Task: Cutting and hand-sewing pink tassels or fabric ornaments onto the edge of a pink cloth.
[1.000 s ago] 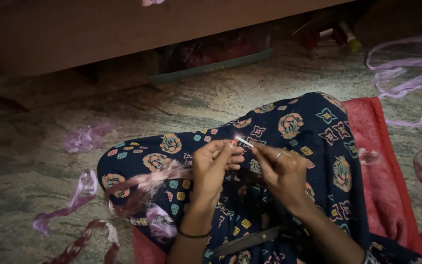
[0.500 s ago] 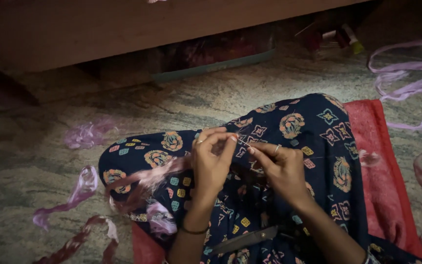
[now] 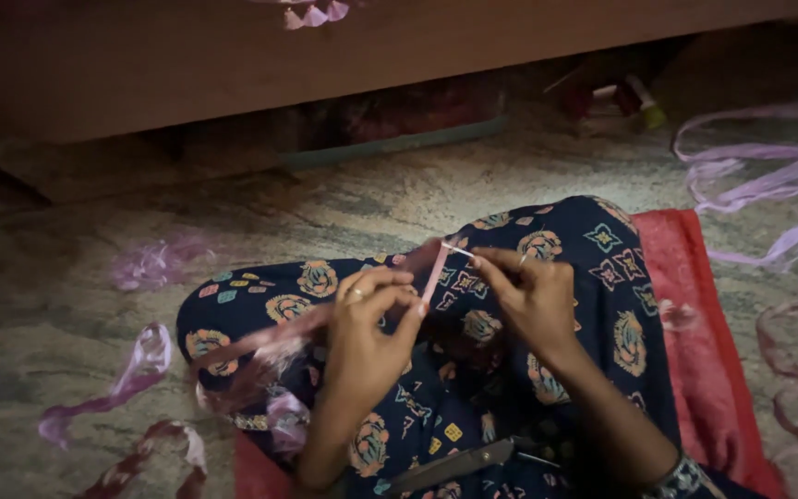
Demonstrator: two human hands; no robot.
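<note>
I sit on the floor with a dark blue patterned cloth (image 3: 547, 388) over my knees. My left hand (image 3: 371, 323) pinches a thin pink ribbon (image 3: 435, 273) that stands up between my hands and trails left across my lap. My right hand (image 3: 528, 296) pinches a short white thread or needle (image 3: 459, 250) at the ribbon's top end. The two hands are a few centimetres apart. A ring sits on each hand.
A pair of scissors (image 3: 459, 465) lies on my lap. A red mat (image 3: 704, 351) is under me on a mottled rug (image 3: 76, 277). Loose lilac ribbons (image 3: 750, 180) lie right, pink ribbons (image 3: 131, 370) left. A low wooden bed frame (image 3: 233, 55) spans the back.
My hands have drawn slightly apart, and the ribbon now stands taut and more visible between them. The right hand has pulled the white thread out to the right.
</note>
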